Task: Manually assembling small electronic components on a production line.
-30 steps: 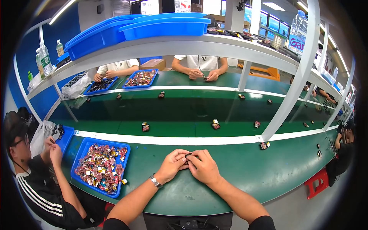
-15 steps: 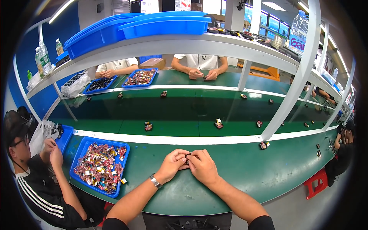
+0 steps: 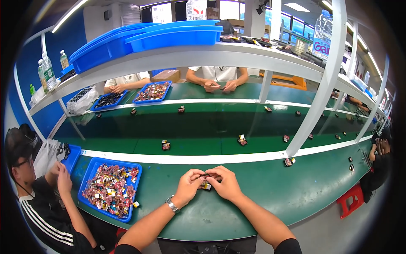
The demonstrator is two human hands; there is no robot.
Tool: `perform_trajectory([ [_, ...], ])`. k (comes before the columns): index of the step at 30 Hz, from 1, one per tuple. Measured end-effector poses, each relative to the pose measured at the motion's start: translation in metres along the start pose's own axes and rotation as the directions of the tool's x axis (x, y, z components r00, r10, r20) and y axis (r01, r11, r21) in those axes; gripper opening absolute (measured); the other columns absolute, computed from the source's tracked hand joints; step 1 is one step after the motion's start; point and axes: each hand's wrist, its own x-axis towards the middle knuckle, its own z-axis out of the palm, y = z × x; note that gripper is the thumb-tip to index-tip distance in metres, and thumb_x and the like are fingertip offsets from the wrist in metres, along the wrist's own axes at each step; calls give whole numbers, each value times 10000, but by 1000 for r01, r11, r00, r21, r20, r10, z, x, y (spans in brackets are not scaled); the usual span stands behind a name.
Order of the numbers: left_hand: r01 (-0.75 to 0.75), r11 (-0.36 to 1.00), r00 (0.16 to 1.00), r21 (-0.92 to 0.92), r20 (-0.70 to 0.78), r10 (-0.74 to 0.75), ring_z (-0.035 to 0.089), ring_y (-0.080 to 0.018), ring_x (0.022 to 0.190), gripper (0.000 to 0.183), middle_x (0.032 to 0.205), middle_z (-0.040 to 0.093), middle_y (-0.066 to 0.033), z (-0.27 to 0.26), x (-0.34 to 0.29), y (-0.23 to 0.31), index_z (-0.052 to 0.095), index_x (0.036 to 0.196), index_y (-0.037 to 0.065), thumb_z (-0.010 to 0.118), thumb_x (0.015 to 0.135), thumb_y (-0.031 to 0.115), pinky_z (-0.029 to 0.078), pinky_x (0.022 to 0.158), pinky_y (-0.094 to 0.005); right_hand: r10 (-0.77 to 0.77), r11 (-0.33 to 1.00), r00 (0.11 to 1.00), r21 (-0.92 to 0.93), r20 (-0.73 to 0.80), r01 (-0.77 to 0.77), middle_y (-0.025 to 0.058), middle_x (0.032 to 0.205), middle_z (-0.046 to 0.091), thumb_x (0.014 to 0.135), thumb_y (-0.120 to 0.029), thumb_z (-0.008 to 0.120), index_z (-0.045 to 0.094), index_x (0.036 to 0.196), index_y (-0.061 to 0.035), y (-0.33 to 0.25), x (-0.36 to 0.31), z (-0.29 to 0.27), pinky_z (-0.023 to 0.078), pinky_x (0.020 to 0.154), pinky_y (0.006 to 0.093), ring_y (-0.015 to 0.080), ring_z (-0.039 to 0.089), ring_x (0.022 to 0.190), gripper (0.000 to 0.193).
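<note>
My left hand (image 3: 189, 185) and my right hand (image 3: 224, 183) meet over the green worktop (image 3: 198, 220). Between their fingertips they hold a small electronic module (image 3: 206, 186) with a black edge and a yellow-and-white label; the fingers cover much of it. Left of my hands stands a blue tray (image 3: 101, 213) heaped with small reddish circuit boards (image 3: 111, 188) bearing white and yellow labels. One loose labelled piece (image 3: 136, 204) lies just outside its right side. Another module (image 3: 289, 162) rests on the worktop to the right, by the white rail (image 3: 190, 159).
Beyond the rail, several modules (image 3: 165, 145) sit spaced along a dark green belt (image 3: 203, 127). A white post (image 3: 315, 89) and shelf (image 3: 177, 54) with blue trays (image 3: 173, 36) stand ahead. A co-worker (image 3: 50, 211) sits close at left; a red stool (image 3: 351, 201) is at right.
My fingers have shifted on the module, so its yellow-and-white label now shows below them. The right hand has turned. The view has tilted slightly.
</note>
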Motion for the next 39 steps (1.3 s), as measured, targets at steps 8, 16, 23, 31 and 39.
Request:
perform_trajectory([
  [8,-60,986,997,157,-46,68,645,-136,966,209,1074,650,-97,-7,2,-8,528,1160,-16,552,952,-14,554,805,-279,168,984,985,56,43,-170,61,904,671,835,-62,717,691,979,12,-2,7,11,556,720,257,109,663,776,164],
  [16,-140,987,978,76,-147,150,664,-217,943,245,1121,641,-176,-21,10,-5,489,1199,-40,508,956,-12,577,807,-331,320,945,913,11,-254,-328,71,847,711,798,-48,740,705,965,17,66,92,-32,550,720,260,130,681,774,183],
  [23,-121,979,989,166,-67,134,668,-186,907,157,1046,675,-149,-22,6,-1,580,1099,-44,541,955,6,557,781,-296,-135,813,901,-566,-412,-137,136,918,678,728,-154,800,700,1022,-6,111,104,-62,521,861,389,292,638,901,344],
  [31,-45,956,999,291,-10,50,668,-175,867,131,997,687,-142,-19,7,1,602,1062,-28,537,956,13,543,757,-286,149,706,868,-564,-474,-428,133,1099,616,730,-188,815,632,1164,-10,120,100,-117,470,934,426,330,561,1050,503],
  [39,-31,989,999,143,12,30,658,-155,816,179,982,686,-127,-29,2,6,596,1109,-33,527,987,78,531,730,-267,-98,958,991,-279,-94,68,105,1165,654,706,-99,817,596,1241,-68,54,47,-61,448,1003,390,309,561,1116,579],
])
